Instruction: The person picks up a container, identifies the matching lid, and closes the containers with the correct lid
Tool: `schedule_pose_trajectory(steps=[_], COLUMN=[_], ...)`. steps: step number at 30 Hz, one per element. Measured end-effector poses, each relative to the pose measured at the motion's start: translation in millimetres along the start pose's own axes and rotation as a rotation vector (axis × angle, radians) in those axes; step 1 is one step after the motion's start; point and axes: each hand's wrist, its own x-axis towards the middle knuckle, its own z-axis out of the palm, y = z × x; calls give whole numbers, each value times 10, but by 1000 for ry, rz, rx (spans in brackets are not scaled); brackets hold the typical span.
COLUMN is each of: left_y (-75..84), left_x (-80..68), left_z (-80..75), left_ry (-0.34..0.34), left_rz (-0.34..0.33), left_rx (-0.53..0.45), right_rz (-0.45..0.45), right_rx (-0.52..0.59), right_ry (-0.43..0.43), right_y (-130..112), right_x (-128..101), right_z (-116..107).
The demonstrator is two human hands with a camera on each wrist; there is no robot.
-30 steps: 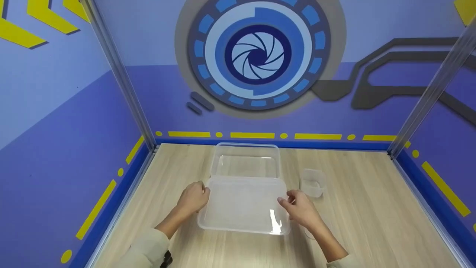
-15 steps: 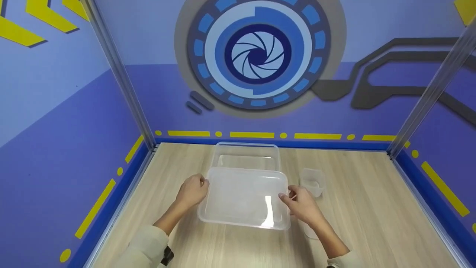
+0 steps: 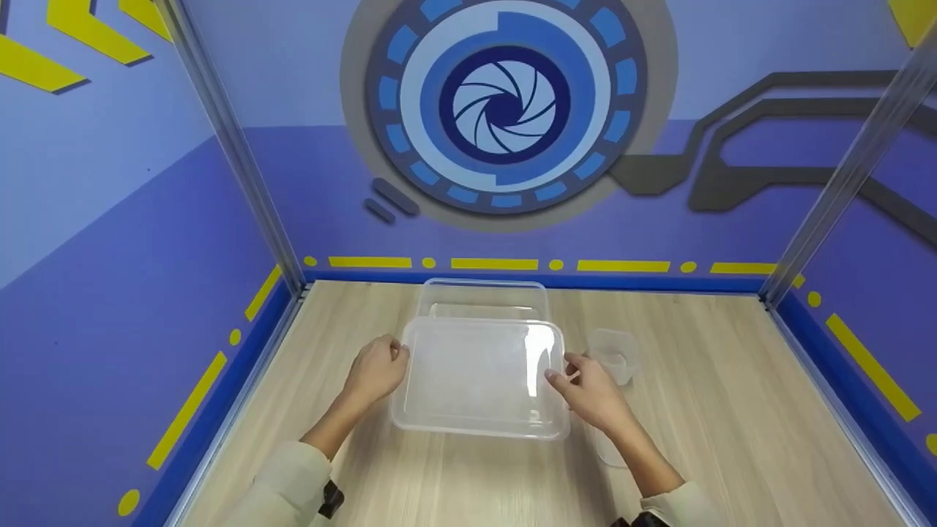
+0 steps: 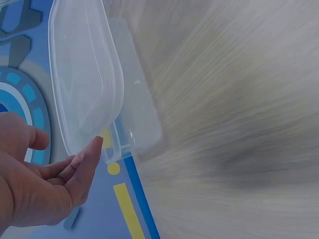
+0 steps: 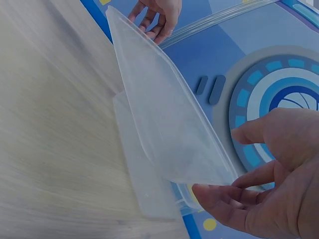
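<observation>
A translucent rectangular plastic lid (image 3: pixel 479 380) is held up between my two hands, tilted above the table. My left hand (image 3: pixel 375 369) holds its left edge, with the fingers (image 4: pixel 84 169) under the rim and the thumb apart from it. My right hand (image 3: pixel 593 391) holds the right edge. In the right wrist view, its fingers (image 5: pixel 219 201) are curled at the lid's corner, and its thumb stands off the lid. Just behind the lid stands a clear rectangular plastic box (image 3: pixel 483 294), its front part hidden by the lid.
A small clear plastic container (image 3: pixel 613 355) stands right of the lid, beyond my right hand. Another flat clear piece (image 3: pixel 610 450) lies partly hidden by the right forearm. Printed walls with metal posts (image 3: pixel 241 157) enclose the wooden tabletop (image 3: pixel 732 395) at the back and sides.
Both hands have moved slightly away from me with the lid. The lid now covers more of the clear box behind it. The small container has stayed in place.
</observation>
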Motion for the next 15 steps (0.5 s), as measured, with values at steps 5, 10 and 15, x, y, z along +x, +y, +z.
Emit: schedule_pose_trajectory(steps=[5,10,15], left_y=[-1,24,75], left_x=[15,43,62], left_z=[-6,-16,-27], left_ry=[26,65,92], left_rz=[-23,-28,-41], left_rx=[-13,-23,-46], right_rz=[18,42,52], right_rx=[1,31,29], right_ry=[-16,-30,-18], right_y=[-51,-107,-139], right_x=[31,68,105], right_z=[-24,-66,-91])
